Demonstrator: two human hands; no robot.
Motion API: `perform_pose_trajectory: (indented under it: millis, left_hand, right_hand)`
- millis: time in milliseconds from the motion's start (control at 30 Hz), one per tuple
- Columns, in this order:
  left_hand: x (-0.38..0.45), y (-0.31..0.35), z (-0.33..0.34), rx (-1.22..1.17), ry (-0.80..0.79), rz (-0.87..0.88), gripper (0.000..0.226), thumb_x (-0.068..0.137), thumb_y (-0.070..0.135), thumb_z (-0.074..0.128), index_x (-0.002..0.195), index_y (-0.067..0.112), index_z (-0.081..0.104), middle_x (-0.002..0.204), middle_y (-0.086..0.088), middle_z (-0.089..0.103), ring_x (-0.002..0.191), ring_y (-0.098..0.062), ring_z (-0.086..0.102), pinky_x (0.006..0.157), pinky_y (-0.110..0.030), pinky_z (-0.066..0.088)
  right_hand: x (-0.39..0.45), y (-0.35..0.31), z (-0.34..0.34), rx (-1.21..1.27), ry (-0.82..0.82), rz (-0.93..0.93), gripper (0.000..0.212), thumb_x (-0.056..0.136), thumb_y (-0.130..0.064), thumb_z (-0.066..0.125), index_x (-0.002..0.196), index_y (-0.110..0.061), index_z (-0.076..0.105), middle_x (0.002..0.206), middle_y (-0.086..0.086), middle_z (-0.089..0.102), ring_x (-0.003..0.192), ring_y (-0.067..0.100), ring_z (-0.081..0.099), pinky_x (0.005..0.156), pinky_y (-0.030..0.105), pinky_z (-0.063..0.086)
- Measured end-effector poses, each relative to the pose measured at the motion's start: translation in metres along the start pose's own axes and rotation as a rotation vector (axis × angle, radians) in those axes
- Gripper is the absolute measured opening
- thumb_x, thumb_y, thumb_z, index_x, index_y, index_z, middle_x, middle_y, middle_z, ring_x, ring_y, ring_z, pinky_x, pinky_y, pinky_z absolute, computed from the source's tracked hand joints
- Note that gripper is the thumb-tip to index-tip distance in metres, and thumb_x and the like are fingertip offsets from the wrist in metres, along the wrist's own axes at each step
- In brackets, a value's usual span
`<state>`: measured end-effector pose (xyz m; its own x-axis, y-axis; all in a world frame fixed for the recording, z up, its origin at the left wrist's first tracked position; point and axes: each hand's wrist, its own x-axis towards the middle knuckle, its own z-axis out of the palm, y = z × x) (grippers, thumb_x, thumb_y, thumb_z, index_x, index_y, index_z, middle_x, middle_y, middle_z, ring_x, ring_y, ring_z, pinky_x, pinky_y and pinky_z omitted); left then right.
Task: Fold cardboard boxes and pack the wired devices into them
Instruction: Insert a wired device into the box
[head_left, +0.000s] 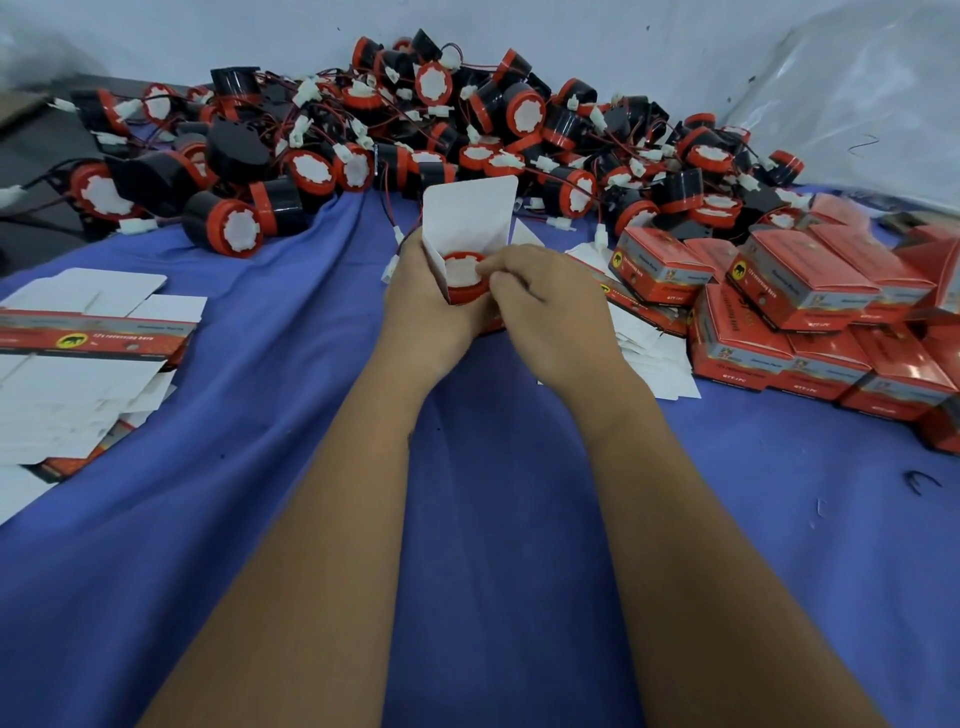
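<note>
My left hand (423, 306) grips an opened cardboard box (467, 218) whose white lid flap stands upright. Inside its mouth sits a wired device (462, 275) with a red rim and white face. The fingers of my right hand (545, 306) curl over the device's top edge and touch it at the box opening. The device's red and black wire with a white plug (392, 260) hangs out past my left hand. The lower part of the box is hidden behind both hands.
A big heap of black and red wired devices (415, 130) lies at the back of the blue cloth (493, 493). Flat unfolded boxes (88, 338) are stacked at the left. Several closed red boxes (810, 306) are piled at the right, with white flat blanks (654, 358) beside them.
</note>
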<state>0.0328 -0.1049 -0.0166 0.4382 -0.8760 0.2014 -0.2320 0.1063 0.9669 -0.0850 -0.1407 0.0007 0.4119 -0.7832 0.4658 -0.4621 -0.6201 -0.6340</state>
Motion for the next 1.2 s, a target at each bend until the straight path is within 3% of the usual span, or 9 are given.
perform_pose_trajectory:
  millis: [133, 300, 433, 533, 600, 667, 867, 1033, 1200]
  left_hand:
    - [-0.001, 0.001, 0.004, -0.011, 0.033, 0.004, 0.033, 0.093, 0.035, 0.065, 0.121, 0.034, 0.048, 0.122, 0.012, 0.061, 0.111, -0.006, 0.059, 0.091, -0.025, 0.05]
    - [0.0, 0.0, 0.008, 0.09, 0.081, 0.018, 0.031, 0.093, 0.028, 0.06, 0.122, 0.028, 0.047, 0.118, 0.009, 0.057, 0.11, -0.013, 0.056, 0.093, -0.035, 0.049]
    - [0.005, -0.003, 0.007, 0.154, 0.126, -0.004, 0.045, 0.092, 0.02, 0.056, 0.135, 0.019, 0.044, 0.128, 0.0, 0.056, 0.119, -0.023, 0.053, 0.099, -0.046, 0.047]
    - [0.008, -0.004, 0.006, 0.196, 0.193, -0.036, 0.057, 0.092, 0.018, 0.052, 0.147, 0.017, 0.036, 0.137, -0.005, 0.051, 0.126, -0.027, 0.047, 0.104, -0.048, 0.044]
    - [0.009, -0.005, 0.005, 0.172, 0.211, -0.048, 0.059, 0.092, 0.016, 0.05, 0.149, 0.017, 0.033, 0.14, -0.005, 0.049, 0.128, -0.027, 0.046, 0.105, -0.047, 0.043]
    - [0.01, -0.005, 0.004, 0.156, 0.206, -0.057, 0.06, 0.092, 0.015, 0.05, 0.15, 0.018, 0.033, 0.141, -0.005, 0.049, 0.129, -0.026, 0.047, 0.105, -0.047, 0.044]
    - [0.008, -0.005, 0.005, 0.198, 0.223, -0.05, 0.062, 0.092, 0.024, 0.057, 0.149, 0.017, 0.034, 0.139, -0.005, 0.049, 0.127, -0.024, 0.047, 0.105, -0.045, 0.044]
    - [0.009, -0.003, 0.004, 0.213, 0.092, -0.035, 0.062, 0.091, 0.019, 0.056, 0.149, 0.02, 0.035, 0.141, -0.005, 0.052, 0.128, -0.025, 0.049, 0.104, -0.046, 0.045]
    - [0.009, -0.004, 0.004, 0.25, 0.015, -0.012, 0.064, 0.094, 0.019, 0.053, 0.153, 0.021, 0.028, 0.145, -0.007, 0.047, 0.131, -0.028, 0.045, 0.106, -0.047, 0.043]
  right_hand:
    - [0.0, -0.003, -0.006, 0.105, 0.053, -0.039, 0.041, 0.086, 0.0, 0.037, 0.114, -0.008, 0.066, 0.115, -0.004, 0.059, 0.1, 0.004, 0.051, 0.083, 0.01, 0.042]
    - [0.001, -0.003, -0.01, 0.132, 0.117, 0.013, 0.044, 0.085, 0.008, 0.042, 0.122, -0.012, 0.058, 0.117, -0.004, 0.046, 0.084, 0.014, 0.057, 0.076, 0.028, 0.049]
    - [0.001, 0.0, -0.019, -0.043, 0.196, 0.069, 0.029, 0.085, -0.009, 0.057, 0.113, -0.016, 0.054, 0.107, -0.004, 0.045, 0.075, 0.007, 0.048, 0.062, 0.023, 0.041]
    - [0.006, 0.006, -0.027, -0.152, 0.057, 0.234, 0.015, 0.089, -0.02, 0.061, 0.092, -0.006, 0.061, 0.078, 0.002, 0.056, 0.067, 0.017, 0.05, 0.062, 0.033, 0.041]
    - [0.007, 0.006, -0.031, -0.025, -0.058, 0.318, 0.037, 0.092, -0.026, 0.059, 0.077, 0.009, 0.059, 0.06, 0.012, 0.046, 0.053, 0.022, 0.035, 0.053, 0.031, 0.032]
    - [0.007, 0.002, -0.036, 0.193, -0.173, 0.42, 0.044, 0.093, -0.031, 0.059, 0.075, 0.009, 0.065, 0.046, 0.004, 0.035, 0.044, 0.017, 0.024, 0.046, 0.025, 0.025]
    - [0.003, 0.001, -0.046, 0.302, -0.536, 0.502, 0.024, 0.09, -0.019, 0.067, 0.084, 0.004, 0.072, 0.043, -0.002, 0.037, 0.041, 0.012, 0.023, 0.041, 0.022, 0.02]
    - [0.007, -0.009, -0.04, 0.527, -0.187, 0.465, 0.019, 0.09, -0.005, 0.06, 0.074, 0.002, 0.067, 0.052, 0.003, 0.062, 0.039, 0.01, 0.043, 0.04, 0.02, 0.035]
    - [0.009, -0.01, -0.021, 0.306, 0.068, 0.337, 0.027, 0.094, -0.012, 0.059, 0.07, -0.004, 0.064, 0.064, 0.009, 0.066, 0.052, 0.013, 0.051, 0.054, 0.028, 0.044]
